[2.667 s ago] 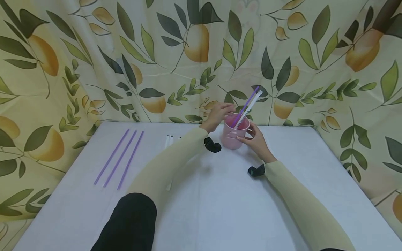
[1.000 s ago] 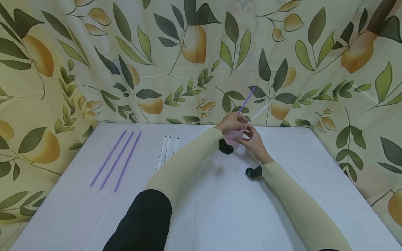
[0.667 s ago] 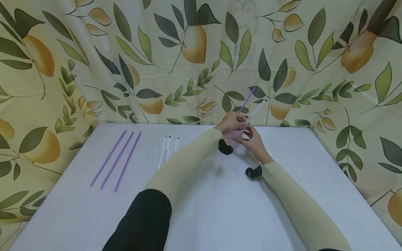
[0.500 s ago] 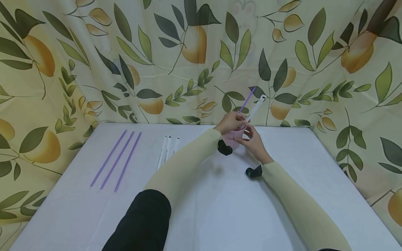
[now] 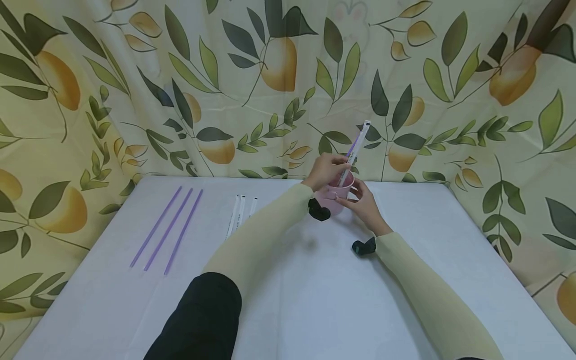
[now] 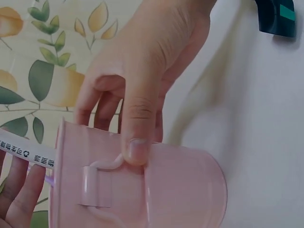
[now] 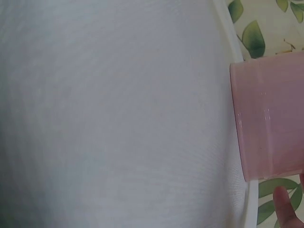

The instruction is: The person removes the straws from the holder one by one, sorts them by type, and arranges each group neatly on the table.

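Observation:
My right hand (image 5: pixel 362 202) holds the pink cup (image 5: pixel 330 202) from its right side. In the left wrist view, the thumb of that right hand (image 6: pixel 142 80) presses the pink wall beside a handle-like bracket (image 6: pixel 97 186), with the fingers behind. My left hand (image 5: pixel 326 170) pinches a white paper-wrapped straw (image 5: pixel 355 152) at the rim. The straw leans right, its lower part inside the cup. A purple straw (image 5: pixel 353 147) stands mostly hidden behind it. In the right wrist view, the cup's base (image 7: pixel 251 118) shows beside one fingertip (image 7: pixel 284 206).
Three purple straws (image 5: pixel 167 227) lie apart on the left of the white table (image 5: pixel 315 300). Beside them are white wrapped straws (image 5: pixel 238 212), partly hidden by my left sleeve (image 5: pixel 256 230). A leaf-patterned cloth (image 5: pixel 270 115) hangs behind the table's far edge.
My left hand moved right to the cup's mouth, then slightly back left. The white straw tipped far right, then swung up and left alongside the purple one. My right hand kept its place.

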Demonstrator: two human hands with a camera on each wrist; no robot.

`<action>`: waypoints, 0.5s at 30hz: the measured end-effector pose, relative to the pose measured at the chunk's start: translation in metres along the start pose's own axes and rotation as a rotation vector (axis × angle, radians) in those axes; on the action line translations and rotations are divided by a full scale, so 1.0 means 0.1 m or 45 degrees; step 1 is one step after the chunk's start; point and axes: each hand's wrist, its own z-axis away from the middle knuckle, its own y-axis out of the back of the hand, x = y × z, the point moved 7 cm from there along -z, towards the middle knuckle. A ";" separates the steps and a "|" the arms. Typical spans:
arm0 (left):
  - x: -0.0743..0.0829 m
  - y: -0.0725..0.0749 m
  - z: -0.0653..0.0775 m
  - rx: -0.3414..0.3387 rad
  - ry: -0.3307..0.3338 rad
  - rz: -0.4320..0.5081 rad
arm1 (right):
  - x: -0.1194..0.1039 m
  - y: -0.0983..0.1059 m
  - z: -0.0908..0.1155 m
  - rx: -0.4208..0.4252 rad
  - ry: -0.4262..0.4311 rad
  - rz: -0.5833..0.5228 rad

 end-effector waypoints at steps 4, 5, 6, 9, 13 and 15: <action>0.03 0.10 -0.02 0.070 -0.018 0.047 | 0.01 -0.01 0.00 0.008 0.000 -0.005; 0.04 0.13 -0.03 0.086 -0.026 0.069 | 0.01 -0.01 0.00 0.011 -0.005 -0.003; 0.06 0.16 -0.03 0.100 -0.035 0.083 | 0.01 -0.01 -0.01 0.013 -0.008 -0.002; 0.14 0.25 -0.04 0.127 -0.059 0.139 | 0.01 -0.01 -0.01 0.019 -0.015 0.006; 0.21 0.36 -0.03 0.147 -0.061 0.210 | 0.01 0.00 -0.01 0.020 -0.014 0.012; 0.22 0.39 -0.03 0.150 -0.063 0.254 | 0.01 0.00 -0.01 0.020 -0.014 0.009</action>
